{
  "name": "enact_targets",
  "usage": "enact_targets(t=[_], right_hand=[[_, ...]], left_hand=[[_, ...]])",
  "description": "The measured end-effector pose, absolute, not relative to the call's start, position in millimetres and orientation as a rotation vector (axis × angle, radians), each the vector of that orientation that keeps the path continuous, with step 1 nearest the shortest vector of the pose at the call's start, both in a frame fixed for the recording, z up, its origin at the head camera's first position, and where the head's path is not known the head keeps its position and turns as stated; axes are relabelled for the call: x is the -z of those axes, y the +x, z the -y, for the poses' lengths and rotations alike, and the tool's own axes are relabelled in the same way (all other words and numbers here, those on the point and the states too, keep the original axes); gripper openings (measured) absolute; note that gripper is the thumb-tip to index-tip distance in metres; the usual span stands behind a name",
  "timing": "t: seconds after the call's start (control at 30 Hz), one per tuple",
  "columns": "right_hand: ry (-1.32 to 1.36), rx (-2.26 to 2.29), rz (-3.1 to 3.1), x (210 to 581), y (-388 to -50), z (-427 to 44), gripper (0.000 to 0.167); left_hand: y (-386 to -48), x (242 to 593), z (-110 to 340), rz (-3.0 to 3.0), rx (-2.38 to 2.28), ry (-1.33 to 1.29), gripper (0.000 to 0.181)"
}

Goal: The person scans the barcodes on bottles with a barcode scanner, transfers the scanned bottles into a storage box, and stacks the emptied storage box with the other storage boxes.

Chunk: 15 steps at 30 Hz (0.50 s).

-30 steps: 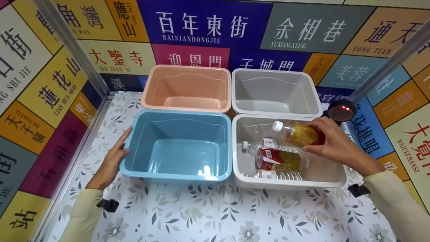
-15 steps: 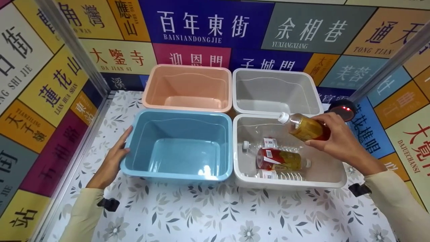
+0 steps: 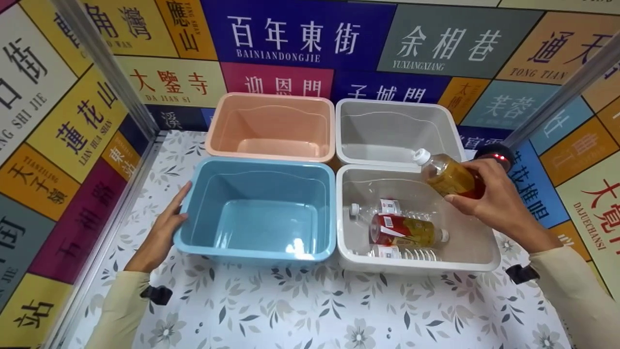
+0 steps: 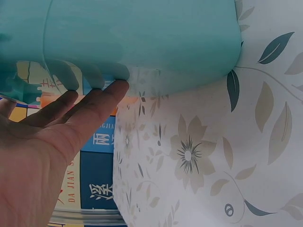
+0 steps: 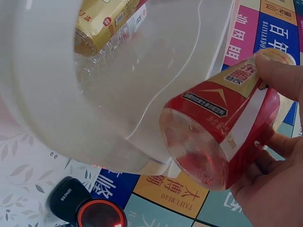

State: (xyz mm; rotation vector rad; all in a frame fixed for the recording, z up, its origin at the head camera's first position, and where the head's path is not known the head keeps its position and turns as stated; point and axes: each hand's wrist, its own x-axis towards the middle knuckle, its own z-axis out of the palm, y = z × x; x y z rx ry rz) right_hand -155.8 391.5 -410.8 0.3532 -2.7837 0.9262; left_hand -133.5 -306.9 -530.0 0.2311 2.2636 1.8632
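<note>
Altogether, four rectangular bins on a flower-patterned surface (image 3: 271, 300): at front right, a front grey bin (image 3: 416, 265) containing a red-and-gold bottle (image 3: 402, 230) on its side among clear bottles (image 3: 390, 206); at front left, a blue bin (image 3: 266, 223) with glossy base visible; behind, a peach bin (image 3: 271, 121) and a rear grey bin (image 3: 387, 126). Right hand (image 3: 499, 198) with thumb and fingers bent firmly round the amber bottle (image 3: 448, 177); left hand (image 3: 162, 228) with fingers nearly straight, tips against the blue bin's outer left side. Amber bottle within the right hand's grasp, tilted, white cap upward and leftward, raised above the bottles in the front grey bin.
</note>
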Motion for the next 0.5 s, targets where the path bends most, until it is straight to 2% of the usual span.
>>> enact_targets(t=[0.5], right_hand=[[0.275,-0.872,2.712,412.6,-157.8,-407.2,0.069]], left_hand=[[-133.7,529.2,306.4,-2.299,-1.833,0.224,0.062]])
